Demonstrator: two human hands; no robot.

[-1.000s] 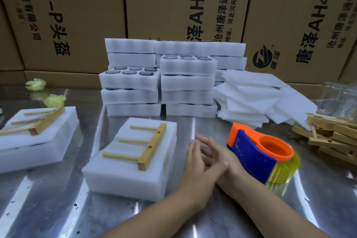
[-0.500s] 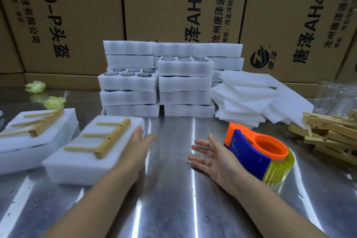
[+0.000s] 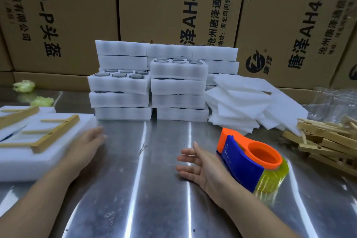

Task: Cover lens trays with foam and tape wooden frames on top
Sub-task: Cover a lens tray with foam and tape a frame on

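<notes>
Behind, cardboard boxes point(image 3: 158, 6) printed "唐泽AH4.0", "4.0-P头盔", lens trays point(image 3: 178, 72) stacked before them.

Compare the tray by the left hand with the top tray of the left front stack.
The hand-side tray is covered and carries a wooden frame; the stack-top tray is uncovered, round lenses showing. The left hand touches the hand-side tray; the stack-top tray sits untouched on two others. Both are white foam.

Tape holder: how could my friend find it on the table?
Start at the shiny metal table. On its right side, beside the right hand, sits the tape holder. It alone is orange and blue; its neighbours are white foam sheets and pale wooden frames.
</notes>
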